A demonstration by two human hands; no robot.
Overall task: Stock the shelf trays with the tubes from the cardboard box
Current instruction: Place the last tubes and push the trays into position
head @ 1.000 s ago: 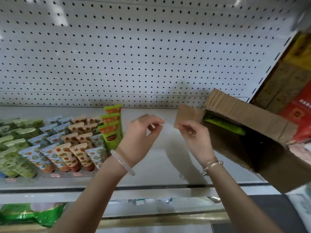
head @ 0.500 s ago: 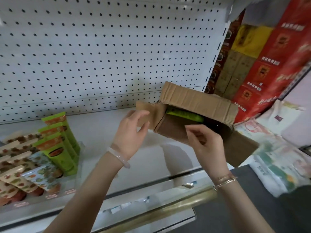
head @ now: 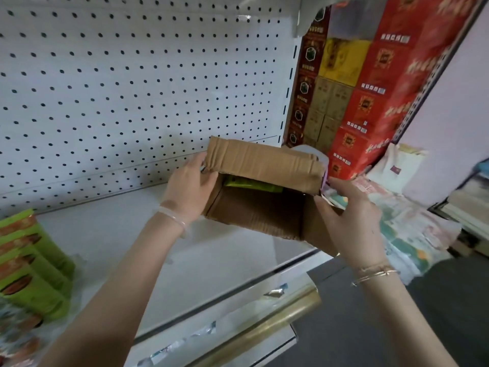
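Note:
A brown cardboard box [head: 264,165] lies on its side on the white shelf [head: 217,250], its opening facing me. A green tube [head: 251,184] shows inside, near the top. My left hand [head: 189,185] grips the box's left edge, thumb inside the opening. My right hand [head: 349,218] holds the box's right side by the lower flap. Green tubes with orange tops [head: 31,266] stand in a row at the far left of the shelf. Patterned tubes [head: 16,340] lie blurred at the bottom left.
A white pegboard wall [head: 132,88] backs the shelf. Red and yellow cartons [head: 370,88] are stacked to the right behind the box. Printed plastic packs [head: 412,234] lie right of the shelf. A gold rail [head: 264,324] runs along the front below the shelf edge.
The view has swung right, toward the box. Both hands moved from in front of the shelf onto the box, left hand to its left edge and right hand to its right side.

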